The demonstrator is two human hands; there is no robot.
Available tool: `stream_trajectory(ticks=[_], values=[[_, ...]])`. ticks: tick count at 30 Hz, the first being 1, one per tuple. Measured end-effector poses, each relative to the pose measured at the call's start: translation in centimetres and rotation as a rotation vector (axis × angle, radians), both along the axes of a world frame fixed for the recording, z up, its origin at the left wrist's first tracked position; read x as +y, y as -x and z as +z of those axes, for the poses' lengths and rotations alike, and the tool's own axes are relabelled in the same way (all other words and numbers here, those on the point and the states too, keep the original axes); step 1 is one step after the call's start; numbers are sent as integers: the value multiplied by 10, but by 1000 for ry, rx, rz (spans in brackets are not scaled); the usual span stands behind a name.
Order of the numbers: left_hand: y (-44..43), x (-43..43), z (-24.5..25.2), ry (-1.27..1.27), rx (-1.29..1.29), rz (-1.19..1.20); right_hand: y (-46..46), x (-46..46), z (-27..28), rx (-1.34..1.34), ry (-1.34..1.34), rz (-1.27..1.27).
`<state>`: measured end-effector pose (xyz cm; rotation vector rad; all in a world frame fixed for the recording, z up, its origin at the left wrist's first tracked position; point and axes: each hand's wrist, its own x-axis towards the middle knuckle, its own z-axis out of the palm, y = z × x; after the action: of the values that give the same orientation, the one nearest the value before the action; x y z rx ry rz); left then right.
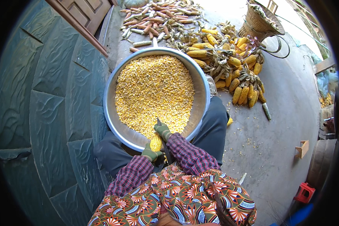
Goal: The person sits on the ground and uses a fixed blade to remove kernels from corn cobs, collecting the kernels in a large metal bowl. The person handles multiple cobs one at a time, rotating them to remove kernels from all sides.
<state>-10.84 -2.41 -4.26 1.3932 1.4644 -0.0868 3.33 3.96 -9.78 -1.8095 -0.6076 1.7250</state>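
Note:
A wide metal basin point(205, 93) holds a deep layer of loose yellow corn kernels point(155, 90). At its near rim, my left hand point(152, 152), in a green glove, grips the lower end of a yellow corn cob point(156, 142). My right hand point(163, 131), also in a green glove, is closed around a dark, narrow tool point(159, 122) whose tip sticks up past the fingers. It rests close to the cob's upper end. A dark strip runs down beside my right wrist; whether it belongs to the same tool I cannot tell.
Unshelled corn cobs with husks point(234, 62) lie heaped right of the basin, stripped cobs point(158, 17) beyond it. A woven basket point(257, 22) stands at the back right. A tiled wall point(48, 113) is close on the left. A red plastic stool point(304, 192) and small wooden stool point(302, 149) are at right.

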Motion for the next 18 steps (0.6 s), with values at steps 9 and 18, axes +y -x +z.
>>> stream_trajectory(ticks=[9, 18], values=[[-22, -12, 48, 43, -107, 176, 1, -12, 14, -284, -193, 28], [-2, -12, 38, 562, -515, 432, 6, -6, -63, -121, -149, -49]])
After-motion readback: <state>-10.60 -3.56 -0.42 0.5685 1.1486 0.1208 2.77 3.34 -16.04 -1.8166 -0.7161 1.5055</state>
